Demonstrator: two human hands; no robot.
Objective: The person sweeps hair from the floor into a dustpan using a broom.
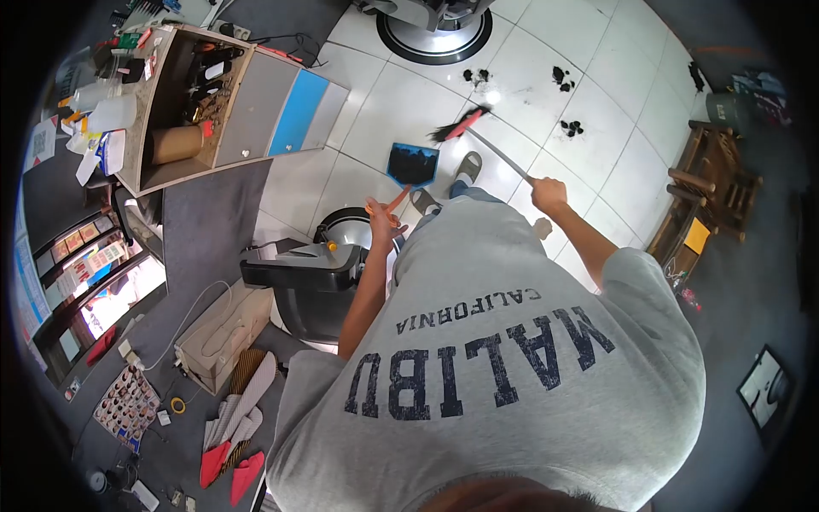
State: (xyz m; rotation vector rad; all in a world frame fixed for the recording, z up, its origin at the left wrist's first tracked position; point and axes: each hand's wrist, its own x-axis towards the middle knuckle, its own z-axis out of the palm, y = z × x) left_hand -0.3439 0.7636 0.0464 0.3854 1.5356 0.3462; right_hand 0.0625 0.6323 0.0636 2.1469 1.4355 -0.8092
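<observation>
My right hand is wrapped round the end of a long grey broom handle. The broom head, red with dark bristles, rests on the white tiles ahead of my feet. My left hand holds the orange handle of a blue dustpan, which lies on the floor with dark hair in it. Clumps of dark hair lie on the tiles to the right of the broom head, and another clump is beyond it.
A black salon chair stands close by my left arm. The base of another chair is at the top. A cabinet with a blue door is at the left, and wooden furniture is at the right.
</observation>
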